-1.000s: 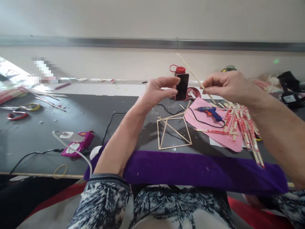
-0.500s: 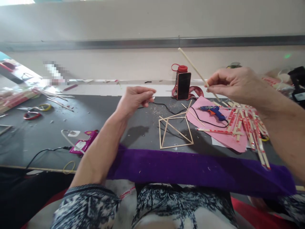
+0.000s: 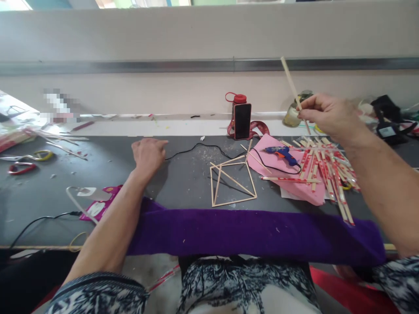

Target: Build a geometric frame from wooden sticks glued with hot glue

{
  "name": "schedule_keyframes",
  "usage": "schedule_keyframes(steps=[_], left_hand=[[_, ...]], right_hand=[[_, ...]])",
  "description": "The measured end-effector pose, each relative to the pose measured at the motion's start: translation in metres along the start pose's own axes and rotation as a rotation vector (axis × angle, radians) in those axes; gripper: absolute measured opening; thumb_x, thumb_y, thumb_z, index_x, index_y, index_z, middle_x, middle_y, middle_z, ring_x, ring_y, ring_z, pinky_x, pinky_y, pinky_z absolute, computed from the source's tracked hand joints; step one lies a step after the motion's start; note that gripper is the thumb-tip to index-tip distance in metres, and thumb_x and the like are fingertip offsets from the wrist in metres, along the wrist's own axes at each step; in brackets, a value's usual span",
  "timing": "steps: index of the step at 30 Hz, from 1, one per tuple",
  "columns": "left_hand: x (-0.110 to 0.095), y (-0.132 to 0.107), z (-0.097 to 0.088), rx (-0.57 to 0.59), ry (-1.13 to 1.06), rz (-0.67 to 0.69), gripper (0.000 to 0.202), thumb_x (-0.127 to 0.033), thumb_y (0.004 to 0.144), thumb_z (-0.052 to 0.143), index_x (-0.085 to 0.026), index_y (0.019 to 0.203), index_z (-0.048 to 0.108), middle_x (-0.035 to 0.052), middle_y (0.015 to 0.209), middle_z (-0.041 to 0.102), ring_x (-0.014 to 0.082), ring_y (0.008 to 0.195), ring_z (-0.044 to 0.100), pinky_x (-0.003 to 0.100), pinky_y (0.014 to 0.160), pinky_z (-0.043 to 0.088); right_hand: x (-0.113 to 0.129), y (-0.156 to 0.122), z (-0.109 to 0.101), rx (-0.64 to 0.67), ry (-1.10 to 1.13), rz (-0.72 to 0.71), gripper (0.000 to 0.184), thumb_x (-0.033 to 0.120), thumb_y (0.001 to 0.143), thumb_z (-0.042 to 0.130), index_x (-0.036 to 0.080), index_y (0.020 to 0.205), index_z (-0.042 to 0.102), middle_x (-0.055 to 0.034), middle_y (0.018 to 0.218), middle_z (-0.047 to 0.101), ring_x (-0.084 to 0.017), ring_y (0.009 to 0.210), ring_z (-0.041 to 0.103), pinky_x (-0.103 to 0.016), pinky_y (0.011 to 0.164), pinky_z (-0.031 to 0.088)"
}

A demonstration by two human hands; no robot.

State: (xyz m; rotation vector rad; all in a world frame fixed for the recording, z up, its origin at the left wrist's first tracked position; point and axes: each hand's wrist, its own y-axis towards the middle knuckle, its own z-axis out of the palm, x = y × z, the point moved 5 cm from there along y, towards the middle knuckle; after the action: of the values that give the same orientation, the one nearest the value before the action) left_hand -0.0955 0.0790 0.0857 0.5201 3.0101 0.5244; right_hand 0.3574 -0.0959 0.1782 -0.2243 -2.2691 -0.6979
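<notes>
My right hand [image 3: 327, 113], raised at the right, pinches a pale wooden chopstick [image 3: 290, 80] between thumb and fingers. The stick points up and slightly left. My left hand [image 3: 149, 155] hovers over the grey table at centre left, back of the hand up. One finger points right and the others are partly curled, with nothing visible in them. Between the hands stands an open frame of joined sticks [image 3: 234, 203], with some sticks slanting across it. A blue glue gun [image 3: 283, 155] lies on pink paper [image 3: 266, 150] below my right hand.
Several wrapped chopsticks [image 3: 337, 174] are heaped at the right. A phone [image 3: 242, 122] leans on a red-capped bottle behind the frame. Scissors [image 3: 22, 168] and loose sticks lie far left, a magenta packet [image 3: 104, 200] by my left forearm. Purple cloth [image 3: 255, 233] lines the front edge.
My left hand has moved left, and its pinched fingers have loosened. My right hand has shifted right with the chopstick, now held more upright. The view has tilted and shifted slightly.
</notes>
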Motion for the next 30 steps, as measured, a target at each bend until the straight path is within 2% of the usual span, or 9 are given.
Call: schedule_keyframes(steps=[3,7,11,14,16,20,25,28,30], left_hand=[[-0.041,-0.005,-0.046,-0.140,-0.220,0.003,0.034,-0.042,0.089,0.052,-0.026,0.106,0.076,0.0071,0.089,0.074,0.0284,0.096,0.063,0.042,0.089,0.042],[-0.097,-0.026,-0.107,-0.277,-0.615,0.134,0.020,-0.042,0.084,0.062,-0.028,0.080,0.076,-0.0018,0.073,0.070,0.0177,0.076,0.063,0.032,0.081,0.046],[-0.138,-0.052,-0.139,-0.284,-0.836,0.306,0.027,-0.039,0.086,0.062,-0.023,0.065,0.070,-0.0012,0.070,0.066,0.0139,0.073,0.061,0.030,0.080,0.049],[-0.158,-0.071,-0.144,-0.202,-0.993,0.379,0.016,-0.037,0.086,0.064,-0.025,0.083,0.074,0.0009,0.089,0.069,0.0151,0.085,0.064,0.029,0.081,0.052],[-0.170,-0.086,-0.142,-0.116,-1.104,0.425,0.025,-0.035,0.083,0.069,-0.029,0.107,0.072,0.0018,0.098,0.069,0.0154,0.085,0.064,0.030,0.081,0.053],[-0.193,-0.124,-0.132,0.142,-1.285,0.569,0.053,-0.033,0.083,0.070,-0.033,0.134,0.057,0.0048,0.097,0.071,0.0163,0.078,0.064,0.030,0.073,0.056],[-0.200,-0.160,-0.115,0.313,-1.391,0.666,0.027,-0.023,0.091,0.058,-0.028,0.114,0.072,0.0069,0.087,0.073,0.0163,0.079,0.067,0.028,0.071,0.056],[-0.178,-0.155,-0.109,0.209,-1.609,0.495,0.021,-0.021,0.092,0.056,-0.020,0.100,0.076,0.0061,0.075,0.072,0.0161,0.072,0.068,0.028,0.069,0.057],[-0.152,-0.144,-0.107,0.090,-1.791,0.275,0.018,-0.025,0.091,0.060,-0.019,0.091,0.077,0.0046,0.075,0.071,0.0131,0.060,0.066,0.025,0.057,0.055]], right_hand=[[0.005,0.000,0.003,-0.001,0.122,-0.009,0.008,0.019,0.073,0.069,0.020,0.080,0.069,-0.0011,0.066,0.062,-0.012,0.060,0.050,-0.030,0.058,0.038],[0.040,-0.018,-0.009,-0.056,0.418,-0.140,0.006,0.020,0.075,0.068,0.021,0.080,0.066,-0.0039,0.081,0.067,-0.014,0.068,0.059,-0.031,0.064,0.044],[0.083,-0.047,-0.027,-0.038,0.609,-0.251,0.004,0.022,0.081,0.063,0.026,0.083,0.064,-0.0047,0.105,0.068,-0.019,0.084,0.067,-0.036,0.068,0.048],[0.096,-0.070,-0.032,-0.019,0.647,-0.268,0.009,0.024,0.084,0.060,0.030,0.083,0.065,-0.0006,0.091,0.069,-0.018,0.073,0.067,-0.036,0.060,0.049],[0.095,-0.086,-0.022,0.096,0.606,-0.211,0.009,0.022,0.083,0.063,0.030,0.082,0.066,0.0016,0.068,0.062,-0.016,0.053,0.058,-0.032,0.046,0.044],[0.086,-0.130,0.026,0.669,0.400,-0.101,0.002,0.030,0.087,0.064,0.031,0.088,0.066,0.0038,0.061,0.060,-0.012,0.046,0.051,-0.027,0.041,0.039],[0.081,-0.167,0.059,0.945,0.236,-0.206,0.014,0.036,0.093,0.056,0.025,0.095,0.064,0.0020,0.080,0.067,-0.012,0.069,0.061,-0.024,0.059,0.045],[0.063,-0.167,0.052,0.937,0.152,-0.163,0.022,0.039,0.093,0.055,0.022,0.090,0.069,0.0010,0.075,0.067,-0.012,0.067,0.060,-0.023,0.060,0.043],[0.041,-0.159,0.034,0.816,0.105,-0.093,0.028,0.042,0.092,0.056,0.020,0.085,0.070,-0.0015,0.075,0.068,-0.012,0.069,0.061,-0.024,0.062,0.043]])
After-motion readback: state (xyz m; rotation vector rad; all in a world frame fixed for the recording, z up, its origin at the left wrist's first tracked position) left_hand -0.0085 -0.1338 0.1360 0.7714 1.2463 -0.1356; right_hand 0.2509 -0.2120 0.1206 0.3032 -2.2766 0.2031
